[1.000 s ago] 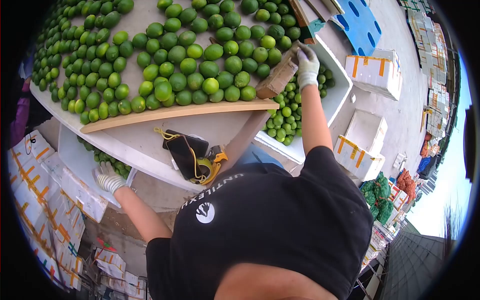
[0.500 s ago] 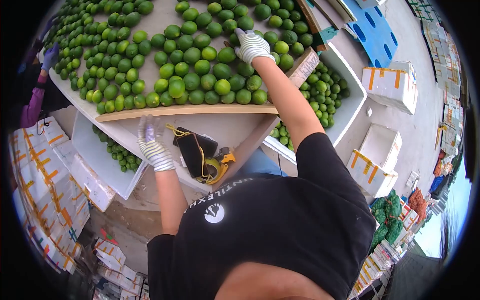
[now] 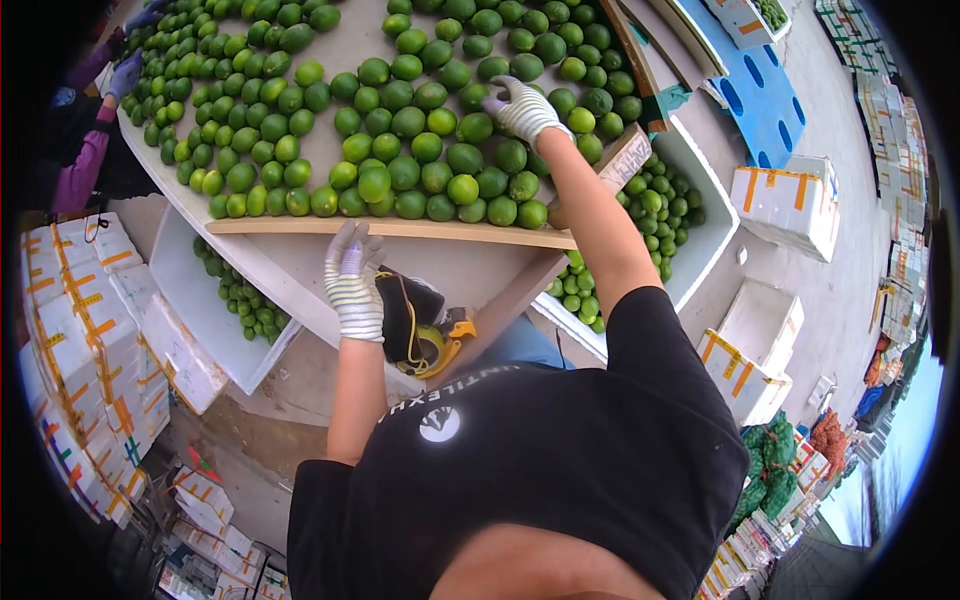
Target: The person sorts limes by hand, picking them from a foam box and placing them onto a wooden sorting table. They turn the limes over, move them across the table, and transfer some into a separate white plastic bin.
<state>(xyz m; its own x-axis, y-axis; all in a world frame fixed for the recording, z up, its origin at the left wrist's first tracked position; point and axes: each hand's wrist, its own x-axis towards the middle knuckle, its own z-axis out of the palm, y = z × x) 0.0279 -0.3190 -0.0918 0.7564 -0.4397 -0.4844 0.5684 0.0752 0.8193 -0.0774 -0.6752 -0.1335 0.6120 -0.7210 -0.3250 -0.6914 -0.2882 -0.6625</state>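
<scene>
Many green limes (image 3: 405,172) lie spread over a sorting table, held back by a wooden strip (image 3: 390,231) along its near edge. My right hand (image 3: 527,110), in a white striped glove, reaches over the limes at the right side. Its thumb and fingers are apart, with no lime visible in them. My left hand (image 3: 352,285), gloved the same way, is raised by the strip with its fingers stretched out and nothing in them. Just right of it lie a dark phone-like object (image 3: 410,305) with a yellow cord and a yellow tape dispenser (image 3: 450,340).
White bins of limes stand at the right (image 3: 712,215) and left (image 3: 180,270) below the table. Another person's gloved hand (image 3: 126,75) is at the far left. Foam boxes (image 3: 790,205), a blue pallet (image 3: 760,100) and stacked boxes (image 3: 80,330) surround the table.
My left hand has moved right along the strip and now partly covers the phone-like object. My right hand has shifted slightly, its fingers lifting off the limes. The view has shifted a little.
</scene>
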